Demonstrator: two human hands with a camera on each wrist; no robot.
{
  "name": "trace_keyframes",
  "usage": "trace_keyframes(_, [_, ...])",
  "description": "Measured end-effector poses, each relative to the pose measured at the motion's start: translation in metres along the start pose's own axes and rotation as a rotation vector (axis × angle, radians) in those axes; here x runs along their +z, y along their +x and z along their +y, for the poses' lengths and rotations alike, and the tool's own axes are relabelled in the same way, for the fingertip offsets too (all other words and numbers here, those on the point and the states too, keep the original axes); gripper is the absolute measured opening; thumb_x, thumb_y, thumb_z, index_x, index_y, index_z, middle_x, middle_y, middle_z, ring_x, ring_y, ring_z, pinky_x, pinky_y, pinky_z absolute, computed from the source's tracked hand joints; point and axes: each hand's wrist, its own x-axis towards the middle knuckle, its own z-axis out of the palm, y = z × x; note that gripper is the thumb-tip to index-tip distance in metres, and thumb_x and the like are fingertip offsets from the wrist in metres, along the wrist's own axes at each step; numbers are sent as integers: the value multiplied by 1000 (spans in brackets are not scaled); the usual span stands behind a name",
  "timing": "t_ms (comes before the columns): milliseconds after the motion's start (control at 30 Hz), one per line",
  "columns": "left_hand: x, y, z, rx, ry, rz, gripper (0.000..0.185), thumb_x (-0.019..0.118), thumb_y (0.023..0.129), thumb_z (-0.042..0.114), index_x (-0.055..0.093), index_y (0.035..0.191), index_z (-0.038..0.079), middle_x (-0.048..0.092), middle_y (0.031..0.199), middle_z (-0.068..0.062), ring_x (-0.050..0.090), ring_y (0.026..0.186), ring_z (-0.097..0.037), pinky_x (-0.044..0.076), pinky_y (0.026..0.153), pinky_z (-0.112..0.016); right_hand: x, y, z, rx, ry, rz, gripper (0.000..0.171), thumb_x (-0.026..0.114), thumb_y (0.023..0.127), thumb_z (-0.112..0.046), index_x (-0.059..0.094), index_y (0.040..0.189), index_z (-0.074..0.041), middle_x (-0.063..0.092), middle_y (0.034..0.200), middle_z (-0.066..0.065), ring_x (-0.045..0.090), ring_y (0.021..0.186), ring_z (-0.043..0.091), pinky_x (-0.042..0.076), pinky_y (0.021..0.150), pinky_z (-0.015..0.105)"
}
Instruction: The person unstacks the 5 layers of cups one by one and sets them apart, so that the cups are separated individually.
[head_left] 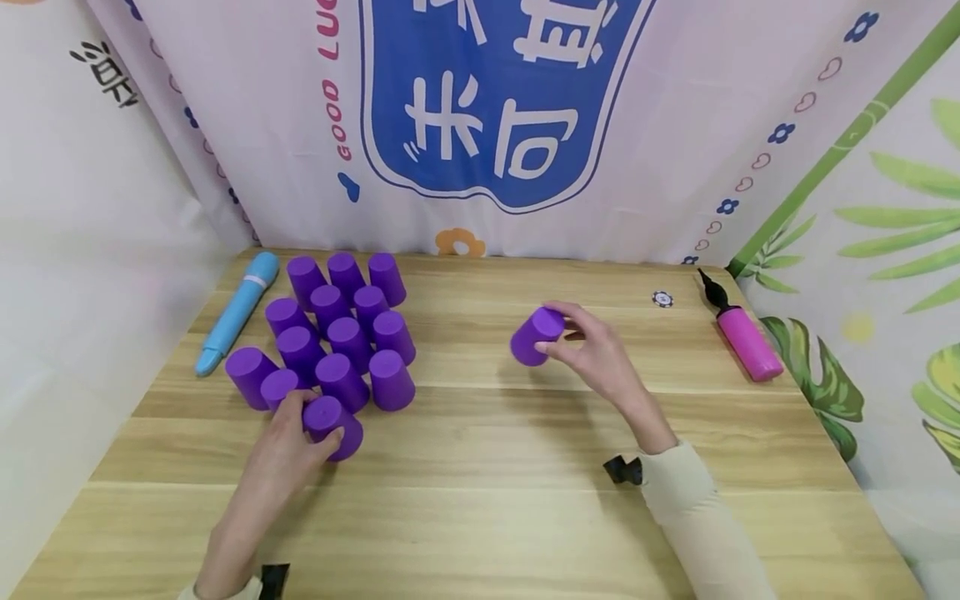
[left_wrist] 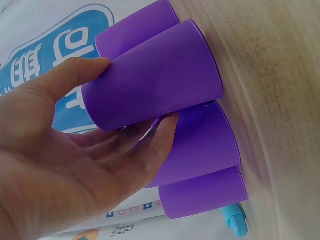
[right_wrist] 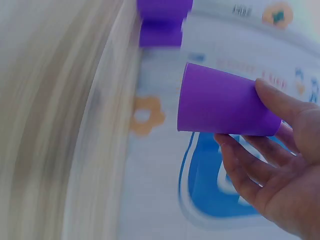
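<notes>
Head view takes in a wooden worktop point(head_left: 480, 517) walled by printed banners, with the blue-and-white sign point(head_left: 502, 100) on the back banner directly behind it. On the left half of the worktop stands a cluster of purple cups point(head_left: 337, 329), all upside down and packed close together. Left of the cluster lies a light blue pump point(head_left: 238, 310), close to but apart from the nearest cups. Far to the right of the cluster, near the worktop's right edge, lies a pink pump point(head_left: 746, 337) with a black nozzle, and a small round chip point(head_left: 662, 298) sits just left of that nozzle.

At the near edge of the cluster the left hand point(head_left: 288, 450) has its fingers point(left_wrist: 162, 140) and thumb wrapped round one purple cup point(head_left: 333, 425); in the left wrist view this cup point(left_wrist: 150, 82) lies against the neighbouring cups with its rim close to the wood, though whether it touches the wood cannot be told. Well to the right of the cluster, about mid-worktop, the right hand point(head_left: 596, 350) grips a lone purple cup point(head_left: 536, 335) by its closed end, tilted with the rim lower and toward the left. In the right wrist view that cup point(right_wrist: 225, 102) is clear of the worktop, pinched between thumb and fingers point(right_wrist: 240, 165).
</notes>
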Motion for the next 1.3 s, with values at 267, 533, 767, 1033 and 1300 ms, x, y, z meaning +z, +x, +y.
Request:
trace_keyframes(267, [-1, 2, 0, -18, 25, -4, 65, 67, 87, 24, 36, 135, -7, 50, 124, -30, 53, 101, -42, 44, 85, -58, 54, 10, -45, -219, -47, -109, 58, 79, 80, -20, 56, 131, -7, 65, 118, 10, 64, 97, 20, 56, 80, 33])
trace_keyframes(533, [1, -1, -1, -2, 39, 7, 62, 69, 86, 22, 38, 132, -7, 52, 120, -30, 55, 98, -40, 45, 83, -57, 102, 11, -66, -274, -86, -235, 55, 78, 80, -25, 58, 130, -11, 65, 121, 6, 64, 103, 17, 53, 84, 26])
trace_keyframes(767, [1, -1, -1, 11, 21, 22, 62, 68, 86, 20, 37, 132, -9, 48, 126, -32, 52, 107, -43, 42, 89, -59, 128, 9, -73, -272, -144, -332, 55, 77, 82, -31, 57, 131, -15, 62, 128, 5, 60, 114, 16, 47, 95, 25])
trace_keyframes(1033, [1, -1, 1, 11, 10, 15, 63, 67, 87, 19, 35, 133, -11, 46, 129, -34, 51, 110, -45, 41, 92, -60, 141, 2, -72, -270, -239, -422, 56, 75, 83, -32, 56, 133, -16, 63, 126, 3, 60, 112, 12, 49, 92, 24])
trace_keyframes(1300, [1, -1, 0, 12, 15, 22, 61, 68, 87, 18, 36, 131, -10, 47, 126, -33, 52, 107, -44, 42, 90, -59, 150, 0, -70, -288, -234, -402, 55, 76, 84, -29, 55, 133, -17, 62, 128, 4, 61, 111, 13, 51, 89, 26])
